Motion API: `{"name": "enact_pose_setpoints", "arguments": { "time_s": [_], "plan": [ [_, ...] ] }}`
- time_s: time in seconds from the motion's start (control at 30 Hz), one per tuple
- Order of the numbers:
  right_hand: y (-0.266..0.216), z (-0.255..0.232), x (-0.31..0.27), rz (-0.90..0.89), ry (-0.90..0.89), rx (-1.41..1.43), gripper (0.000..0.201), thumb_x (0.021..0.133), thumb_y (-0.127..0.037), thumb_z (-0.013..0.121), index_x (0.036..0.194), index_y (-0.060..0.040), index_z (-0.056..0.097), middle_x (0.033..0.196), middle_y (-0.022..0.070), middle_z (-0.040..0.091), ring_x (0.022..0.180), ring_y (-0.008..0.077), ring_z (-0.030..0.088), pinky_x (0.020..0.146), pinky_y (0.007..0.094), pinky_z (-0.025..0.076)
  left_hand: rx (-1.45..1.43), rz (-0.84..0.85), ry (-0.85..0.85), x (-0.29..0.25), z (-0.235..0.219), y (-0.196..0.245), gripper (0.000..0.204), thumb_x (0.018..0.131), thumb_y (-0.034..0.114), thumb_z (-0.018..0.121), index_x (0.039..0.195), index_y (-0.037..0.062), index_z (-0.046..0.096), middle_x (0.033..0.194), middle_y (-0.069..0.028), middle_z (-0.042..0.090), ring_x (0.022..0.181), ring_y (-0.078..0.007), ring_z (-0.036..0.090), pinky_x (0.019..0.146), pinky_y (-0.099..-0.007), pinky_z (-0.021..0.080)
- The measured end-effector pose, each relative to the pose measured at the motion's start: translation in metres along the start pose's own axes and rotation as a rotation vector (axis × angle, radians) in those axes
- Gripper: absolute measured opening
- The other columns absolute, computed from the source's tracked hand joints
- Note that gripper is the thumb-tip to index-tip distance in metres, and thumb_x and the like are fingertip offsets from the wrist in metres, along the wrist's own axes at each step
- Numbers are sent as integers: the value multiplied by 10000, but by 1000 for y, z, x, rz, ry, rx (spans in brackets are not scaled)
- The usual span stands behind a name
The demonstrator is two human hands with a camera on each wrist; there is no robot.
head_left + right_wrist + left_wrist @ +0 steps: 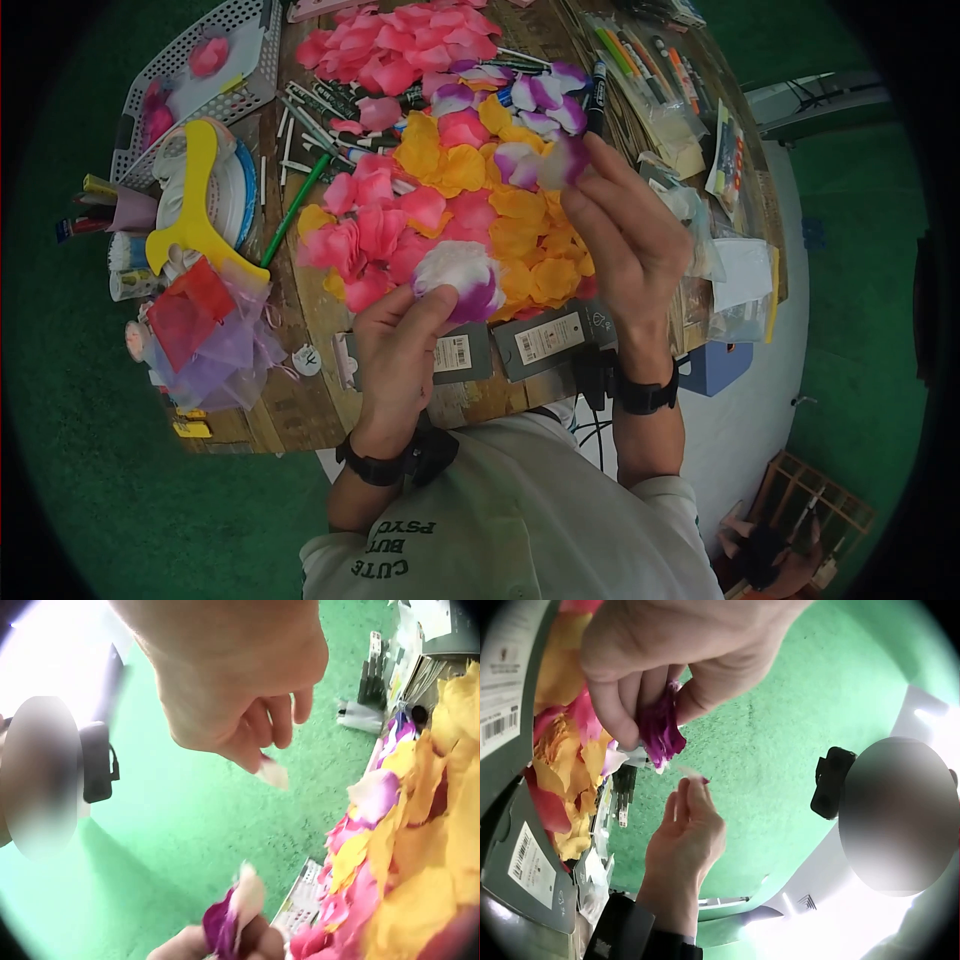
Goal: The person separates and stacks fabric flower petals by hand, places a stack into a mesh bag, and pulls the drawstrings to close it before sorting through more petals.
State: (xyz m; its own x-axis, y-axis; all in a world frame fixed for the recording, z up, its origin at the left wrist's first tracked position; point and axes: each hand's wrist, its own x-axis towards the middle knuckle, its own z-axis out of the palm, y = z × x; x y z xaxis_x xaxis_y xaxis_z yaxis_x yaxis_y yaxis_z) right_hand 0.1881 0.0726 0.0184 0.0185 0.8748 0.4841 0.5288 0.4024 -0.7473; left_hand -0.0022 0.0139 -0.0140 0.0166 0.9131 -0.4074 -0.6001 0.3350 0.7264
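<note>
My left hand point(398, 345) pinches a small stack of white and purple petals point(462, 278) between thumb and fingers, over the near edge of the petal pile. In the left wrist view the purple side of the petals point(661, 731) shows below the fingertips. Up and to the right, my right hand point(632, 235) holds one white and purple petal point(563, 165) by its purple end; the right wrist view shows its pale part point(273, 774) sticking out from the fingertips. Yellow petals point(520, 225) and pink petals point(380, 230) lie beneath and between the hands.
Markers, a green pencil point(298, 210) and a yellow tool point(203, 200) lie left of the pile, near a white basket point(262, 60). Mesh bags point(225, 340) sit at the near left. Dark boxes point(545, 340) line the near edge; packaged pens point(650, 75) lie at the far right.
</note>
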Motion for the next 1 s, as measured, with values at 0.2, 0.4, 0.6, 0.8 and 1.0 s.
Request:
{"name": "enact_pose_setpoints", "arguments": {
  "time_s": [0.2, 0.4, 0.6, 0.8, 1.0],
  "plan": [
    [-13, 19, -14, -549, -299, -106, 225, 599, 32, 669, 821, 14, 641, 1100, 203, 600, 969, 363, 605, 916, 471, 448, 55, -37, -21, -1, 2, 3, 239, 846, 25, 529, 1047, -95, 576, 977, -152, 642, 862, -221, 653, 834, -356, 528],
    [-17, 14, -22, -333, -332, 39, 246, 660, 23, 679, 905, 23, 660, 1161, 211, 582, 1026, 327, 600, 920, 433, 444, 1, 55, -30, -5, 0, 0, 252, 851, 43, 544, 1060, -90, 588, 968, -126, 644, 875, -178, 633, 813, -309, 504],
    [-32, 26, -23, 124, -208, 262, 218, 712, -45, 700, 920, 17, 674, 1105, 223, 609, 1022, 299, 614, 873, 322, 468, 120, 137, -42, -11, 0, -4, 217, 845, 48, 582, 1034, -48, 629, 910, -46, 655, 797, -69, 588, 709, -211, 466],
    [-24, 29, -31, 242, -281, 430, 171, 741, -35, 685, 904, 17, 687, 1096, 218, 619, 1018, 249, 619, 847, 294, 471, 224, 121, -66, -15, -2, -1, 190, 848, 45, 594, 1012, -41, 637, 863, -11, 644, 744, -29, 548, 650, -187, 432],
    [-38, 11, -28, 545, -176, 727, 267, 696, -9, 704, 954, 54, 673, 1123, 234, 603, 1054, 284, 597, 910, 335, 448, 156, 86, 7, -9, -2, -1, 173, 856, 61, 601, 992, -37, 644, 843, -7, 642, 732, -28, 548, 646, -184, 429]
  ]
}}
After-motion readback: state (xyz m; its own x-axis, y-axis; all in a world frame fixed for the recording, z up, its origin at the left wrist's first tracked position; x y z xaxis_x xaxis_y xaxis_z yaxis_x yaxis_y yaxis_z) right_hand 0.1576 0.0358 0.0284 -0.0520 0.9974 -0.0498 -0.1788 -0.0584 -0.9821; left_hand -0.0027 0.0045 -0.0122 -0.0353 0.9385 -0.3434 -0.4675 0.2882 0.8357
